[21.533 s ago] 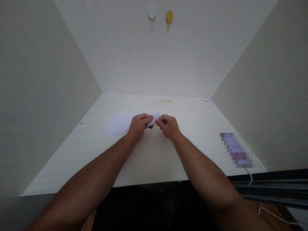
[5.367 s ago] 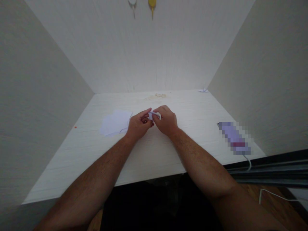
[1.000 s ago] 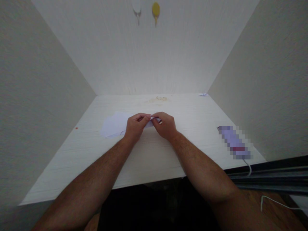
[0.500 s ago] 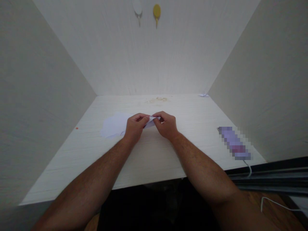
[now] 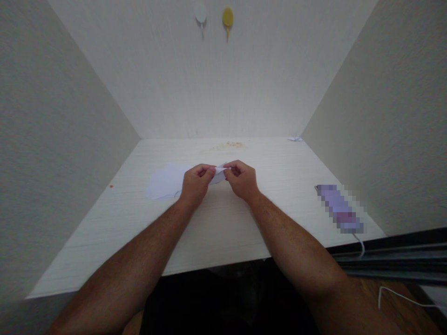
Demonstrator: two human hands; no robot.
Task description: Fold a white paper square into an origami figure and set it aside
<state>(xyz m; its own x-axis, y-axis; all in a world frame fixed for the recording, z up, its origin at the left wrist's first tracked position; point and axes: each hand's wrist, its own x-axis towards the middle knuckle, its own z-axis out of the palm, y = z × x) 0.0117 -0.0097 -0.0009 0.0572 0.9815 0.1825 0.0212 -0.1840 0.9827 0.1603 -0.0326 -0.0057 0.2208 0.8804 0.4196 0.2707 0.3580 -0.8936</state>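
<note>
View: head camera, looking forward and down into a white-walled alcove.
Left hand: the left hand (image 5: 196, 182) is over the middle of the table, fingers curled in, pinching the left end of the small folded paper (image 5: 220, 170) between thumb and fingertips.
Right hand: the right hand (image 5: 241, 179) is just right of the left hand, knuckles up, clenched on the right end of the same paper.
Paper in hand: white, small and creased, and held between the two hands just above the table top. Only a short strip shows between the fingers, and the shape of the fold cannot be told.
Table: the pale wood-grain table (image 5: 223, 228) runs from the near edge to the far wall.
Loose sheets: the flat white sheets (image 5: 163, 182) lie on the table just left of the left hand, partly behind it.
Right side: a blurred long object (image 5: 340, 208) lies near the right wall, and nothing on it can be read. A white cable (image 5: 360, 244) leaves its near end over the table edge.
Far edge: a brownish smear (image 5: 226, 145) sits at far centre, and a small paper figure (image 5: 295, 138) lies in the far right corner.
Left side: an orange speck (image 5: 111, 186) lies near the left wall.
Back wall: a white hook (image 5: 200, 12) and a yellow hook (image 5: 227, 18) hang side by side, high up.
Writing: no legible brand or label shows anywhere.
</note>
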